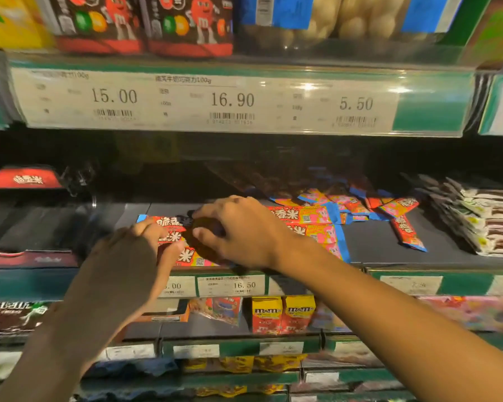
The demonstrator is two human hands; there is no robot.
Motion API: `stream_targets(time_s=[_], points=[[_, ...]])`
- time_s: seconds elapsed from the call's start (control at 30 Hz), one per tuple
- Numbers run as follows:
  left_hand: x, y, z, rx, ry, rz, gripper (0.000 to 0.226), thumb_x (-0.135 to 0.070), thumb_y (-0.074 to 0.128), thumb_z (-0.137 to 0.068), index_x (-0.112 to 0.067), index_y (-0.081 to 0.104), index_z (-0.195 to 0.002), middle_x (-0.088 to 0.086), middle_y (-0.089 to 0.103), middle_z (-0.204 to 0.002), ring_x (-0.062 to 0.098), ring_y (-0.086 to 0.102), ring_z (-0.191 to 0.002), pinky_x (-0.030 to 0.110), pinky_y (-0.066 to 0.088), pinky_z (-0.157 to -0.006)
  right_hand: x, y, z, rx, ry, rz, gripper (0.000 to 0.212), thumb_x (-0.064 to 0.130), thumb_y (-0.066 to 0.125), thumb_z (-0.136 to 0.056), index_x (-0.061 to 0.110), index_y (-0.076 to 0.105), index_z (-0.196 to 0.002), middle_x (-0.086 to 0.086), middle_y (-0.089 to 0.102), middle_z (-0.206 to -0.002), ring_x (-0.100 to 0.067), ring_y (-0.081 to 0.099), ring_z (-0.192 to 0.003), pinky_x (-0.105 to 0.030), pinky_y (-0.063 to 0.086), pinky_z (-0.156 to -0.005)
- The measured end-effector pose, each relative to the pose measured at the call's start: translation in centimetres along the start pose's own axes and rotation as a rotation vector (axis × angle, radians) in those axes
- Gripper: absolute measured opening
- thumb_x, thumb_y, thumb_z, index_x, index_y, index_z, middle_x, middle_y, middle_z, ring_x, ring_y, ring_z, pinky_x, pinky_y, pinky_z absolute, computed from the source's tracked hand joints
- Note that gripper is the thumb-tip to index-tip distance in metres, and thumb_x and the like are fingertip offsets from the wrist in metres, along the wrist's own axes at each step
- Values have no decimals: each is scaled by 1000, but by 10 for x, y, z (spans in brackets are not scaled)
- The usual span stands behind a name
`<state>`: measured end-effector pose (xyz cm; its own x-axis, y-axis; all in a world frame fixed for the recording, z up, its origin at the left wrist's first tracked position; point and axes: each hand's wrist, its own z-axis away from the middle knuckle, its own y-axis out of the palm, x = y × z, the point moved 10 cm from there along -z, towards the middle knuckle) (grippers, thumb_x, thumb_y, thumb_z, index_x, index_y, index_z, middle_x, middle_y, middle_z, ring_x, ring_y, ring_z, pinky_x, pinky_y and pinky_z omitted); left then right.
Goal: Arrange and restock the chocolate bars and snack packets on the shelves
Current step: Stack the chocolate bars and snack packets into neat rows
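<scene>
A: Head view, what's on the middle shelf (389, 245)?

B: Both hands are there, close together. The left hand (134, 250) has its fingers curled round the near end of a stack of red snack packets (172, 227) at the shelf's front edge. Its grip is closed on the pkts from the left side.

A: And the right?

B: The right hand (238, 230) comes in from the right, fingers bent, thumb and forefinger pinching the top of the same stack, approx. at its middle. So the pkts sit between the two hands, touched by both (some blur, can't count how many).

A: Other stock?

B: Just right of the hands, more of the same red-and-pink packets (311, 224) lie flat in a loose row, and a scattered heap (389, 207) of them sits farther back and to the right, one lying crooked by itself. At far right, white-and-brown bars (482, 224) lean in a row.

A: Above and below?

B: Upper shelf has M&M's bags (145, 24), and under them a price strip (215, 101) reading 15.00, 16.90, 5.50. Lower shelf has yellow M&M's boxes (282, 314), below the right wrist.
</scene>
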<state>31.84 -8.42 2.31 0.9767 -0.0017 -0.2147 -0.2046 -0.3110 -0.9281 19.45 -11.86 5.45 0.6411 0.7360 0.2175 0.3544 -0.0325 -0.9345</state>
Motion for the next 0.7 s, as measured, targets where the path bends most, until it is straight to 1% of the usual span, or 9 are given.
stream_targets(time_s=[0.1,0.2,0.3,0.33,0.4,0.53,0.6,0.67,0.7], points=[[-20,-8,2,-19,-17,39,35,-48,49,-93,-21,65,-110,3,66,-118,27,61,-103,44,49,-90,-10,-24,16,-110,51,-38,31,41,55,-96,27,65,-121,2,69,-115,-19,62,-107,-40,52,-88],[-67,-13,8,-47,85,156,43,-49,39,-89,-22,65,-111,-2,67,-110,25,62,-98,41,50,-85,-30,-48,41,-192,130,-50,20,37,58,-91,28,68,-106,4,70,-103,-19,63,-99,-40,51,-83],[-109,-9,9,-23,157,223,29,-41,49,-96,-28,62,-118,-8,64,-117,20,58,-108,37,42,-90,-63,-71,77,-263,262,-50,11,32,58,-88,28,67,-93,7,69,-93,-17,62,-91,-40,51,-78],[-123,-6,9,-22,188,229,29,-41,51,-96,-29,61,-120,-8,63,-121,20,57,-112,36,39,-93,-77,-79,93,-296,322,-47,11,32,58,-87,27,67,-91,8,69,-90,-15,63,-88,-40,51,-76],[-147,2,9,4,251,200,40,-48,42,-95,-31,58,-127,-10,57,-132,17,49,-124,33,29,-103,-106,-92,126,-354,452,-12,9,30,61,-87,25,67,-92,6,69,-88,-17,63,-85,-38,51,-72],[-181,26,9,107,338,148,69,-61,14,-82,-39,43,-141,-10,35,-153,9,17,-135,27,3,-109,-168,-104,188,-323,731,164,25,35,64,-88,19,62,-107,-7,69,-104,-33,61,-101,-40,46,-74],[-189,39,9,166,327,107,80,-63,2,-75,-44,29,-147,-11,19,-160,7,3,-140,27,-6,-110,-196,-104,212,-309,827,191,33,40,66,-87,15,58,-106,-13,68,-104,-37,62,-100,-40,45,-72],[-191,43,7,187,300,89,79,-63,2,-75,-45,26,-148,-13,15,-161,8,3,-145,29,-6,-113,-217,-101,226,-294,869,191,40,45,67,-87,12,54,-105,-17,66,-101,-38,62,-99,-40,45,-71],[-192,42,6,185,289,96,77,-62,5,-77,-44,29,-148,-13,18,-160,9,6,-145,31,-2,-114,-225,-98,229,-276,877,199,44,48,65,-88,12,53,-110,-17,65,-103,-38,61,-101,-40,46,-73]])
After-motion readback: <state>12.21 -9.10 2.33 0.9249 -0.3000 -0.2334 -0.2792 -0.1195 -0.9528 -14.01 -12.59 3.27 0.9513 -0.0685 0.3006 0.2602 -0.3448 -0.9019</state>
